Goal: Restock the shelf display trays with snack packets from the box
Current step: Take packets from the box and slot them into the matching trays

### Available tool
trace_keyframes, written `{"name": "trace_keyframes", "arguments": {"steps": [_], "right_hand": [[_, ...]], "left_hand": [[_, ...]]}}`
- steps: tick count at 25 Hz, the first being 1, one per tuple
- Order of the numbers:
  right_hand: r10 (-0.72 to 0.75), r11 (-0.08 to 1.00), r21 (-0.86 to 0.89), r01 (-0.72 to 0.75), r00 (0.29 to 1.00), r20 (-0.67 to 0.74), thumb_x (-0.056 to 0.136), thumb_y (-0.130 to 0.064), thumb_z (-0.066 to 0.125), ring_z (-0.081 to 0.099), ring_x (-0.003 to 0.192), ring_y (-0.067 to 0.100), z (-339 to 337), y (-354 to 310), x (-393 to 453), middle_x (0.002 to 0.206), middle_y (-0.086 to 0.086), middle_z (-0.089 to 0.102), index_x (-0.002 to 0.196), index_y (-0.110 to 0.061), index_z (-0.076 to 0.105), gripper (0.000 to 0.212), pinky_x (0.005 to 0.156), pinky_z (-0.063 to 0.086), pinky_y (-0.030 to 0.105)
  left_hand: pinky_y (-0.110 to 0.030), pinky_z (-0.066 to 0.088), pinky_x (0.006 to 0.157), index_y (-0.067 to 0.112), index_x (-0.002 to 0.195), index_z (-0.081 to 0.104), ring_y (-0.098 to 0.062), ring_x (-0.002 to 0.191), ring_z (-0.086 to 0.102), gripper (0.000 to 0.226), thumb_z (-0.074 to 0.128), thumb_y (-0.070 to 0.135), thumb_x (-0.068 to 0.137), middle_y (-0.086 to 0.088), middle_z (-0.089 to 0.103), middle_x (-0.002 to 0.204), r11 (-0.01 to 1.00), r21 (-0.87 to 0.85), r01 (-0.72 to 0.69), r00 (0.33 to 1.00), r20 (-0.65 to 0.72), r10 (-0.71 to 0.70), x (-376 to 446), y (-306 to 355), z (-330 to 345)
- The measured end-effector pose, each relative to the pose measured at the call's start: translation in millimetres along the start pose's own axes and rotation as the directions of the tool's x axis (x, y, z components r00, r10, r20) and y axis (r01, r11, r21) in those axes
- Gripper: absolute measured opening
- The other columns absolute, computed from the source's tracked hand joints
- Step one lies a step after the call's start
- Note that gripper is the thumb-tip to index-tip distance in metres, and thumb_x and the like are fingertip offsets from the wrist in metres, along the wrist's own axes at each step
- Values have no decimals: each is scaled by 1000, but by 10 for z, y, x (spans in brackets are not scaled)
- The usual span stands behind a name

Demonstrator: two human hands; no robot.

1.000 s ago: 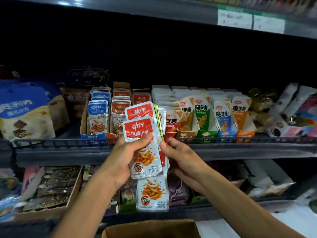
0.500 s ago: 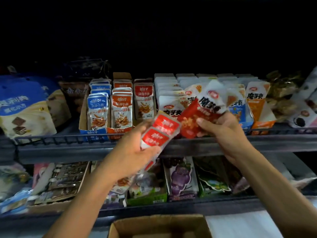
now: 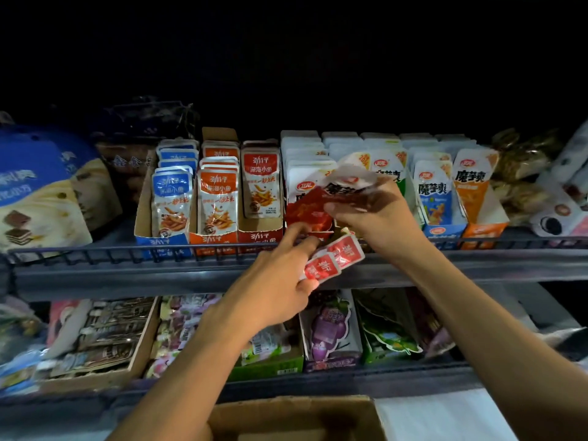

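Note:
My left hand [image 3: 280, 278] grips a small stack of red-topped fish snack packets [image 3: 334, 259], tilted, just in front of the upper shelf rail. My right hand [image 3: 378, 218] holds a red and white konjac packet [image 3: 321, 205] at the front of the red display tray. To the left stand the blue tray [image 3: 159, 243], the orange tray [image 3: 213, 238] and the dark red tray [image 3: 261, 235], each with upright fish packets. The cardboard box [image 3: 296, 415] sits open at the bottom edge, its inside hidden.
Right of my hands, trays of konjac packets in green, blue [image 3: 440, 232] and orange [image 3: 483, 230] fill the upper shelf. A wire rail [image 3: 95, 254] runs along its front. Large blue bags [image 3: 41, 192] stand at the left. The lower shelf holds grape sweets [image 3: 331, 329] and other packs.
My right hand let go of the fish packets and took a red konjac packet at the tray front. My left hand rose to the rail, tilting its stack. The view moved closer.

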State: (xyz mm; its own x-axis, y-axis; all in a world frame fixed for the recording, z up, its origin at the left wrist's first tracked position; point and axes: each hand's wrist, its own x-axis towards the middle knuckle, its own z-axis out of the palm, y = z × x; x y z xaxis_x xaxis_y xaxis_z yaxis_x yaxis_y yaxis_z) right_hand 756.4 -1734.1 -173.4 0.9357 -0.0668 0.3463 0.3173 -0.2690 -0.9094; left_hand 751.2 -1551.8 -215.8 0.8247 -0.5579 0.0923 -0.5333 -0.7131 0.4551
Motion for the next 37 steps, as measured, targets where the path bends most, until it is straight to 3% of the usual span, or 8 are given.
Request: {"name": "trace_keyframes", "arguments": {"steps": [4, 9, 15, 19, 22, 25, 30, 37], "right_hand": [[55, 985, -167, -38, 994, 94, 83, -14, 74, 73, 87, 16, -64, 19, 20, 97, 1, 75, 110, -18, 65, 28, 80, 59, 44], [28, 936, -350, 26, 989, 148, 83, -16, 73, 70, 85, 4, -76, -40, 33, 91, -8, 74, 98, -26, 71, 18, 81, 58, 33], [57, 889, -458, -19, 996, 69, 82, -26, 73, 69, 84, 13, -11, -82, 131, 97, 1, 71, 110, -9, 65, 33, 76, 60, 34], [26, 722, -684, 102, 984, 174, 83, -28, 72, 62, 82, 11, 13, -238, 213, 90, -4, 61, 106, -13, 62, 29, 77, 56, 28], [-72, 468, -850, 240, 969, 235, 82, -36, 74, 61, 91, 19, 136, -217, 271, 96, 0, 63, 107, -15, 64, 33, 82, 53, 34], [-83, 630, -733, 257, 961, 266, 84, -33, 72, 59, 76, 6, 78, -259, 274, 81, -12, 58, 88, -24, 61, 15, 65, 44, 20], [-125, 834, -516, 195, 978, 168, 84, -22, 73, 66, 72, 7, -51, -75, 181, 80, -4, 68, 80, -20, 66, 9, 63, 55, 26], [-200, 842, -485, 234, 972, 121, 85, -24, 72, 68, 73, 11, -23, 31, 166, 80, -4, 69, 88, -27, 64, 10, 64, 57, 31]], "left_hand": [[-44, 40, 107, 29, 146, 31, -26, 131, 48, 60, 62, 28, 95, 17, 9, 159, 1000, 17, 12, 1000, 2, -13, -20, -3, 9], [-45, 42, 108, 30, 148, 27, -27, 132, 48, 63, 61, 26, 96, 19, 6, 160, 999, 42, 27, 999, -22, -26, -54, 4, 27], [-46, 44, 108, 32, 150, 26, -28, 133, 48, 64, 60, 28, 97, 24, 1, 160, 999, 35, 39, 999, -18, -39, -50, 1, 29], [-49, 44, 107, 30, 150, 26, -28, 132, 48, 62, 59, 30, 97, 25, 2, 160, 998, 49, 29, 1000, 2, -29, -46, -12, 29], [-46, 46, 103, 27, 148, 30, -27, 127, 53, 59, 60, 29, 97, 23, 5, 160, 999, 42, 26, 1000, 0, -26, -54, -4, 6], [-46, 47, 102, 28, 147, 30, -26, 127, 53, 59, 60, 29, 97, 23, 4, 160, 999, 33, 24, 1000, 13, -25, -62, -12, 4], [-48, 45, 105, 31, 149, 29, -27, 131, 51, 62, 62, 29, 95, 27, 3, 161, 1000, 8, 14, 1000, 21, -14, -57, -37, -10], [-50, 43, 107, 36, 150, 25, -28, 133, 48, 67, 62, 30, 95, 28, 0, 160, 1000, -13, 12, 999, 35, -11, -56, -52, -4]]}}
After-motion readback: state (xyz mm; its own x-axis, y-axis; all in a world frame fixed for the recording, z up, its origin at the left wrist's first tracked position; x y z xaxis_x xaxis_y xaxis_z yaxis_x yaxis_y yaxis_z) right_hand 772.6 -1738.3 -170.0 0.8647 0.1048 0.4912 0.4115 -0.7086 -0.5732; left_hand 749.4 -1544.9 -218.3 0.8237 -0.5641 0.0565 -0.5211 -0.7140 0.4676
